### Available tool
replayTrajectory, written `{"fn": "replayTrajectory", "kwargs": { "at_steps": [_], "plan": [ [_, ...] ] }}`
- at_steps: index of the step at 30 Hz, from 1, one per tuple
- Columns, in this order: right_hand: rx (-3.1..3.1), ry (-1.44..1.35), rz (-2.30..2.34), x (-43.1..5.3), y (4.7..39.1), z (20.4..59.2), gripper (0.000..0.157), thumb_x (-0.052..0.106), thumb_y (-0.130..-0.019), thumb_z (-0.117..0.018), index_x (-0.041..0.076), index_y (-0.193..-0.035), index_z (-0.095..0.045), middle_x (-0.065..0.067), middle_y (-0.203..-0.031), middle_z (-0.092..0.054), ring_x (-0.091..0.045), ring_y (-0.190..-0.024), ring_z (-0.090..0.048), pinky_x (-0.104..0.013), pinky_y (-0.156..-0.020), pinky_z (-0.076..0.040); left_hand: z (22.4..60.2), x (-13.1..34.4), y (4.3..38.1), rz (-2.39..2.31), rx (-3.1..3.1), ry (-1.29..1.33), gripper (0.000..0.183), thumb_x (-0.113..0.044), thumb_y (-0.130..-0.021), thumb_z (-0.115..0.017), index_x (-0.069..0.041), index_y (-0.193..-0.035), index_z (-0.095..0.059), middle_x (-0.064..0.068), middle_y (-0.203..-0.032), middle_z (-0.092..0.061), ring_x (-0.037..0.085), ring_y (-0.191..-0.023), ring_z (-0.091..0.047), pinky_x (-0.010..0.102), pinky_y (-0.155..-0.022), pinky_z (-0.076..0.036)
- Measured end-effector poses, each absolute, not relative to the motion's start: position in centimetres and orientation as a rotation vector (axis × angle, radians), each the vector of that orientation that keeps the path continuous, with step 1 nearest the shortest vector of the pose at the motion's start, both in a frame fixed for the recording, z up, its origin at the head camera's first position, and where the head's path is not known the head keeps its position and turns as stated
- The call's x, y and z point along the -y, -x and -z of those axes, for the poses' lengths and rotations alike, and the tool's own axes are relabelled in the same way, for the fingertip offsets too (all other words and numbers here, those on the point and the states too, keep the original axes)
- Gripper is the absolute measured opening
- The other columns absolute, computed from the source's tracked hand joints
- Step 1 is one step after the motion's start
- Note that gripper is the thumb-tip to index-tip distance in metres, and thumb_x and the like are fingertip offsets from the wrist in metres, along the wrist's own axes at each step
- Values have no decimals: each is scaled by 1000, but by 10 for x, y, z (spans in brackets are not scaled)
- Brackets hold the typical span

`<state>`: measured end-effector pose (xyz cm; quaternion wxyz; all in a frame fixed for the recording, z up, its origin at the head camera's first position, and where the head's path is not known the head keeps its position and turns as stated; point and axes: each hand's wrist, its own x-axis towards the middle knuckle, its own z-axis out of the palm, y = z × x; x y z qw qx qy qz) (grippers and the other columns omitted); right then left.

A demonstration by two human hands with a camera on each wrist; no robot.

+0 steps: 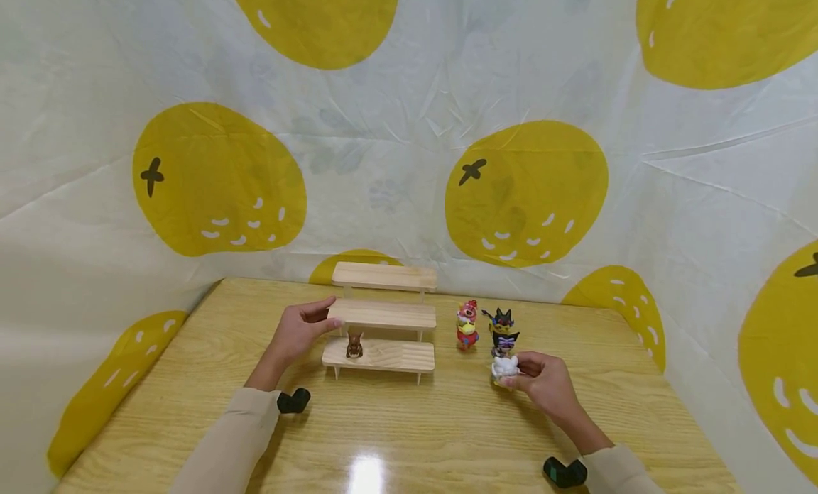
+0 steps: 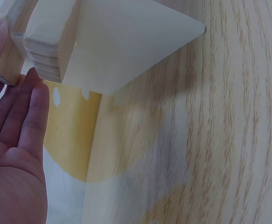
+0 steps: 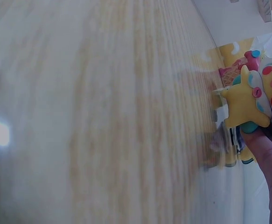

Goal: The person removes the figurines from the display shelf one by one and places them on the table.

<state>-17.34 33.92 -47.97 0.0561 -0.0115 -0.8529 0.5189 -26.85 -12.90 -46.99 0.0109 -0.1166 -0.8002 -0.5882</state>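
Note:
A three-tier wooden display stand (image 1: 382, 314) with clear supports stands on the table. My left hand (image 1: 297, 332) grips the left end of its middle board, thumb on top; in the left wrist view the fingers lie along the board's (image 2: 10, 56) underside. A small brown figurine (image 1: 354, 346) sits on the lowest board. To the right, my right hand (image 1: 543, 382) pinches a white toy figurine (image 1: 505, 369) between thumb and fingers. The right wrist view shows the figurine's yellow star-shaped part (image 3: 243, 100). Just behind it is a figurine with black ears and a purple bow (image 1: 504, 344).
Other figurines stand in two rows right of the stand: a red one (image 1: 469, 311), a red-and-yellow one (image 1: 467, 336) and a black-eared one (image 1: 501, 319). A white cloth with yellow fruit shapes (image 1: 383, 182) hangs behind the wooden table (image 1: 409, 430).

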Motion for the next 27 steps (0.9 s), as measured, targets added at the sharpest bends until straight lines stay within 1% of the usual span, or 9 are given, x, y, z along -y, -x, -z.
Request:
{"fn": "replayTrajectory", "kwargs": {
  "at_steps": [5,12,17,24,27],
  "plan": [
    [2580,36,-1593,-339,173,479,41,-2,-82,-85,-14,-119,-70,-29,-119,-74,3,-92,-70,-17,-80,-60,470,129,270,1837,2492,370,64,-28,-94,-80,-7,-150,-57,12,-153,-57,35,-142,-55,35,-106,-56],
    [2568,12,-1619,-341,173,480,40,-3,-83,-85,-14,-118,-70,-30,-120,-73,3,-93,-71,-17,-80,-60,469,129,269,1846,2490,378,65,-28,-94,-80,-7,-150,-56,13,-153,-57,36,-141,-55,34,-105,-57],
    [2570,9,-1629,-341,173,479,39,-4,-83,-84,-15,-118,-70,-31,-120,-73,2,-94,-71,-16,-79,-60,469,127,269,1846,2485,384,65,-27,-93,-81,-6,-150,-56,13,-153,-57,35,-142,-55,30,-103,-57],
    [2598,26,-1588,-342,175,480,40,-1,-83,-85,-14,-119,-70,-29,-120,-74,0,-95,-70,-16,-80,-59,469,129,269,1850,2498,385,66,-29,-94,-80,-7,-151,-55,13,-155,-55,35,-144,-53,36,-106,-56],
    [2594,19,-1591,-341,176,480,40,-2,-84,-85,-14,-119,-70,-29,-121,-74,1,-95,-70,-16,-81,-60,469,129,269,1856,2494,377,67,-29,-93,-81,-6,-151,-55,11,-155,-56,33,-144,-53,35,-105,-56]
  ]
}}
